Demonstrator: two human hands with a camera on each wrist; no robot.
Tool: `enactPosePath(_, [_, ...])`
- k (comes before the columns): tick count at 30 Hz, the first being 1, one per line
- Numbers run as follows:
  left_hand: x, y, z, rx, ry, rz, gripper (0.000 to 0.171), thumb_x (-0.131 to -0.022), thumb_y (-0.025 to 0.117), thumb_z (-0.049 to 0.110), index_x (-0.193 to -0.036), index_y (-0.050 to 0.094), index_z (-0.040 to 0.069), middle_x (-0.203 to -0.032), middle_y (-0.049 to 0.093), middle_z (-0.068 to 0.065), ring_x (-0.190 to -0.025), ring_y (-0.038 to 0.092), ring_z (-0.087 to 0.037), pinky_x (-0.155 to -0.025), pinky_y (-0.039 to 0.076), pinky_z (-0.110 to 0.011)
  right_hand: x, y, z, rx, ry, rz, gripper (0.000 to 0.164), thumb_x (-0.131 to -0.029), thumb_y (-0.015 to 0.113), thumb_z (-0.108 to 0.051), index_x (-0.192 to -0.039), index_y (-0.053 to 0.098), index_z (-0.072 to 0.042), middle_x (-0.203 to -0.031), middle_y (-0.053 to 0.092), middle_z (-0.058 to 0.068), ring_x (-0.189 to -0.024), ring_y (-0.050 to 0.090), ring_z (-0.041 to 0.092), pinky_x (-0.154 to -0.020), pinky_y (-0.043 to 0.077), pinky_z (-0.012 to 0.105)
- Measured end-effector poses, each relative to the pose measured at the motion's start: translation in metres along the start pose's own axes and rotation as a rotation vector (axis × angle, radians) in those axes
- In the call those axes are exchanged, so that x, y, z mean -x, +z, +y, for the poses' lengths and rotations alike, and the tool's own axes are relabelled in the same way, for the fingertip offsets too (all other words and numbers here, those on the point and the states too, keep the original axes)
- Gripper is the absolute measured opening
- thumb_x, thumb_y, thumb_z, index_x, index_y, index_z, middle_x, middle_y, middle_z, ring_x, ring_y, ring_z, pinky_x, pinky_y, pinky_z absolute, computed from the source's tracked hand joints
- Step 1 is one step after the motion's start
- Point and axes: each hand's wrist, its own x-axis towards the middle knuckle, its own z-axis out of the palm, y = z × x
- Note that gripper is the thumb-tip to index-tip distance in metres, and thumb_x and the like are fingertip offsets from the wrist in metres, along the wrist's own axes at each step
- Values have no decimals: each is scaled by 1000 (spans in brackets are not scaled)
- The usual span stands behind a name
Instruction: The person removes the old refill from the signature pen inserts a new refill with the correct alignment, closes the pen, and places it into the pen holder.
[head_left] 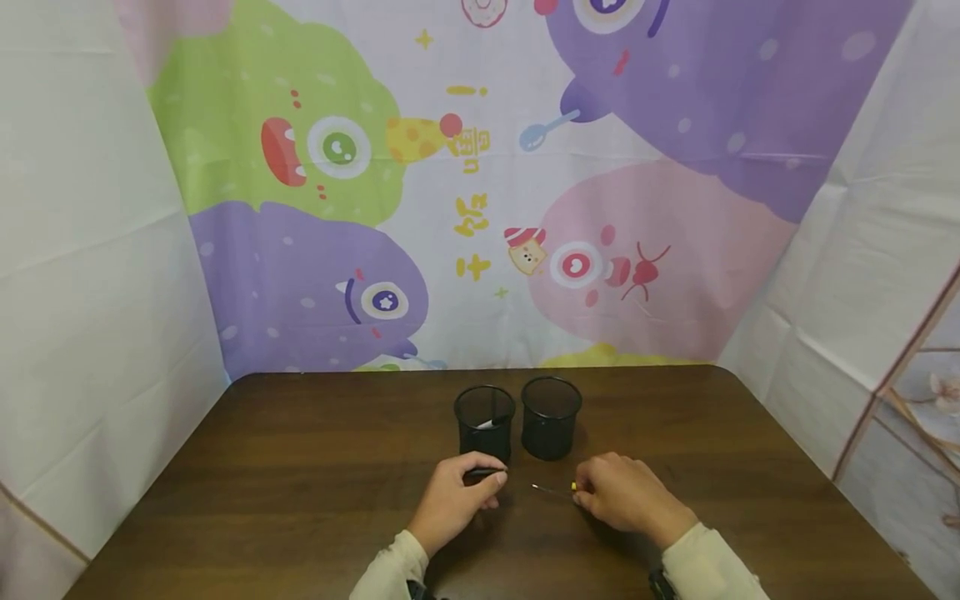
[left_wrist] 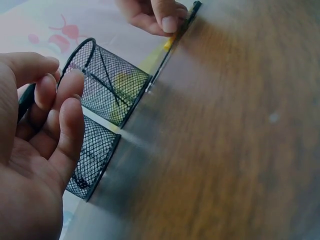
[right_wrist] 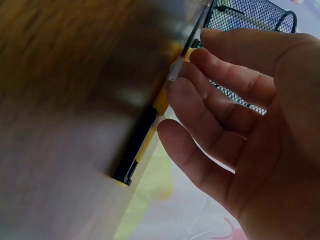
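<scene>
My left hand [head_left: 456, 496] pinches a short slender black piece [head_left: 482, 472] between thumb and fingers; its kind is hidden by the grip. My right hand [head_left: 626, 493], to the right, grips a thin rod like a pen refill [right_wrist: 192, 37] with a pale tip pointing left. Beside it, in the same fingers, is a yellow-and-black pen-like barrel [right_wrist: 137, 145]. Both hands are just above the table, apart from each other. Behind them stand two black mesh pen holders: the left one [head_left: 486, 446] contains a dark slender thing with a white part, the right one [head_left: 550, 433] stands upright next to it.
The brown wooden table [head_left: 322, 467] extends to both sides of the hands. A cartoon-printed cloth [head_left: 480, 183] hangs along its back edge. Pale cloth walls [head_left: 97, 250] enclose the left and right sides.
</scene>
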Motion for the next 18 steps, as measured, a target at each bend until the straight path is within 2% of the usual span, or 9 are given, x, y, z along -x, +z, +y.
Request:
enactPosePath(7, [-1,1,1,-6,-8,0,15,-92,70,4,-104,71,-6,-87,70,-13,-66,68,-24,-60,55,-25,-6,-3,1,-27,4,17,13,-89,76,-23,-80,67,-25,-73,56,-17,-63,50,2,-55,45,30])
enactPosePath(18, [0,1,-1,-24,1,3,11,-93,70,5,-102,72,0,-87,70,-19,-64,68,-20,-60,56,-25,-23,-26,-5,-47,-11,151,9,-91,75,-24,-84,68,-25,-76,56,-18,-67,52,2,-59,47,28])
